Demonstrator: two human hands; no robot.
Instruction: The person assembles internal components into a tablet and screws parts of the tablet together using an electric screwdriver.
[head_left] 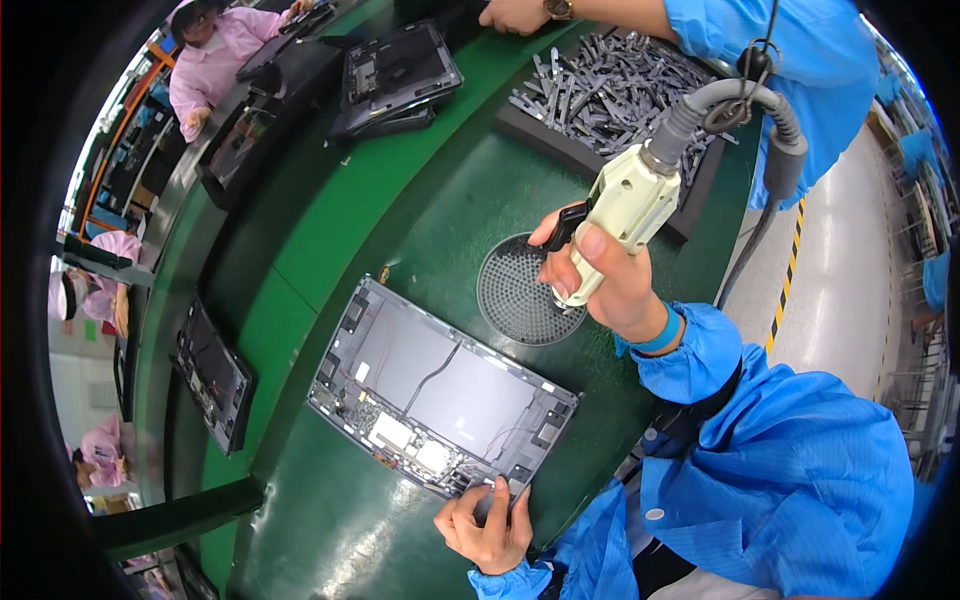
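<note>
In my right hand (612,280) is a cream electric screwdriver (625,205) with a black lever; fingers wrap its body and lever. Its tip end is over the edge of a round grey dish (515,290) with a grid of small pits. My left hand (488,528) grips the near edge of an opened laptop base (450,385), thumb and fingers around a dark bit at its lower corner. The base lies tilted on the green bench, its circuit board, cables and large grey panel exposed. The screwdriver's bit is mostly hidden by my hand.
A dark tray (680,215) piled with small grey metal parts stands at the far right, near another person's blue sleeve (770,60). A thick cable (785,160) hangs from the screwdriver. More opened laptops (215,375) lie along the green conveyor (320,245); people in pink work beyond.
</note>
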